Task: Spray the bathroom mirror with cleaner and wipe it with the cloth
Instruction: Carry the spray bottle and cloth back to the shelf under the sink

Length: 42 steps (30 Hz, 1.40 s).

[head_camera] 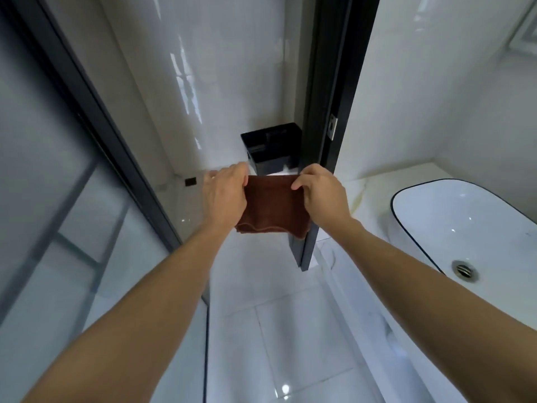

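Head view, cloth: the brown cloth (271, 205) is held up in mid-air ahead of the chest, hanging folded, its top edge stretched level, probably to square it for wiping.
Left hand (225, 193): clamped on the cloth's upper left corner.
Right hand (318, 190): pinched on the upper right corner.
Basin (465, 225): set into the bench (366, 187) at right.
Mirror, cleaner: neither can be clearly made out.

The black post (322, 117) stands just behind the right hand (319, 193), blocking reach straight ahead. Left of the post, open air runs to the tiled wall, broken only by the black box (270, 149). Right of the post lies the basin (465, 228), open above. Far left of the post, the glass door (58, 170) closes that side.
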Tool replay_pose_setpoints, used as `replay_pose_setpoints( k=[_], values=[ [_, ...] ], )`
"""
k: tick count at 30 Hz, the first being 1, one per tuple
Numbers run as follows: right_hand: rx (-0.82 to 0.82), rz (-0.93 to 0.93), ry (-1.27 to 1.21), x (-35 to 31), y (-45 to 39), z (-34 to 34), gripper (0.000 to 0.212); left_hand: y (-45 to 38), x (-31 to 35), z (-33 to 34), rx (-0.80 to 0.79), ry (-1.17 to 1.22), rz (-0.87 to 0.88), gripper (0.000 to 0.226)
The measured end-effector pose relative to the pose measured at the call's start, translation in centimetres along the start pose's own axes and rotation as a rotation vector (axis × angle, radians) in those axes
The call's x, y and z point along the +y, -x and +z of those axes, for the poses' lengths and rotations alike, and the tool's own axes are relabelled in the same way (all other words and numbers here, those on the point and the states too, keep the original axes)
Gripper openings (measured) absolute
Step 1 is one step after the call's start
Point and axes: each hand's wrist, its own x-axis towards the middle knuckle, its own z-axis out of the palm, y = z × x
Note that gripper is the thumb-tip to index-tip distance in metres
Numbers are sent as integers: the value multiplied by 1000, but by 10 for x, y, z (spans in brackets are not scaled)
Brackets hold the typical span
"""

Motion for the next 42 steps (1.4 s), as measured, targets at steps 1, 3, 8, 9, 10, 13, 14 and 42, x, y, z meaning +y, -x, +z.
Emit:
replay_pose_setpoints(
  k=[1, 3, 8, 9, 10, 13, 14, 42],
  values=[
    [-29, 20, 0, 4, 10, 15, 30, 11, -5, 13, -26, -5, -4, 32],
    [-68, 53, 0, 15, 30, 46, 30, 31, -13, 43, -68, -2, -3, 33],
    [-101, 113, 36, 60, 74, 129, 33, 85, -26, 136, -120, 6, -8, 31],
    [-108, 117, 49, 70, 83, 146, 33, 96, -29, 158, -120, 10, -9, 30],
    [-118, 117, 63, 81, 92, 164, 34, 108, -32, 182, -120, 18, -13, 29],
    [-107, 139, 91, 117, 119, 216, 34, 138, -38, 251, -107, 57, 7, 28],
    [-97, 155, 102, 130, 129, 233, 34, 147, -39, 274, -107, 74, 25, 29],
    [188, 899, 264, 393, 285, 349, 42, 194, 140, 598, -265, 405, 746, 36]
  ],
)
